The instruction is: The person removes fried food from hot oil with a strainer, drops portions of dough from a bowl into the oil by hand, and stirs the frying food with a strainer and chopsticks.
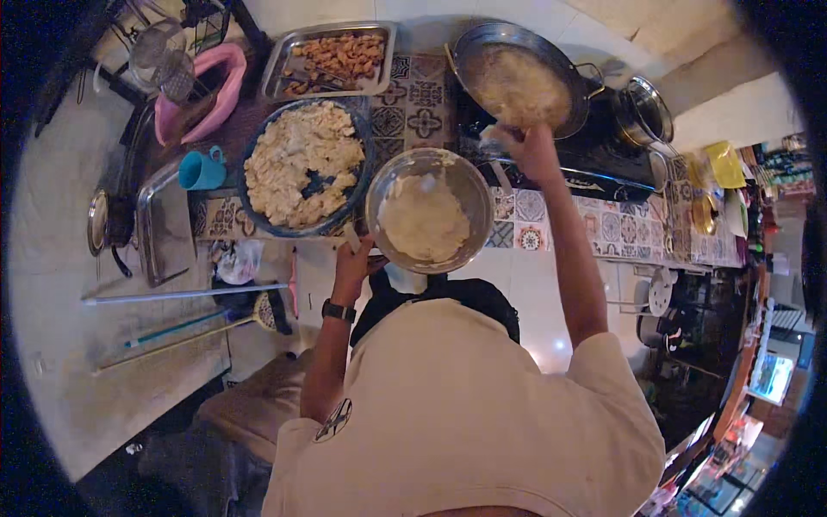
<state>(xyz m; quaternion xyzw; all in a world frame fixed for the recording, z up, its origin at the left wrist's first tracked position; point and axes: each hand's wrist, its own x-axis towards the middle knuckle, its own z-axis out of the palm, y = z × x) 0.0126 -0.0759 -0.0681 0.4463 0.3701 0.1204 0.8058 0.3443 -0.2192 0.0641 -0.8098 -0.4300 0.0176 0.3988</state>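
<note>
Indoor light, moderate to dim, uneven. Small white glare spots on floor [543, 293]; bright panel [775, 376] near right rim washed out. Thin glints along steel tray [387, 73]. Deep shadow lower left, far right. Right hand [538, 155] soft-edged, detail smeared. Strong fisheye bend: surface [603, 226] edge curves. Black corners, grainy speckle.

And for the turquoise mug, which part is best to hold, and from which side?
Probably the handle of the turquoise mug, coming from above at its far right side. The loop sticks out from the body there, toward the blue basin, and the space between looks narrow, so a sideways approach seems awkward.
</note>
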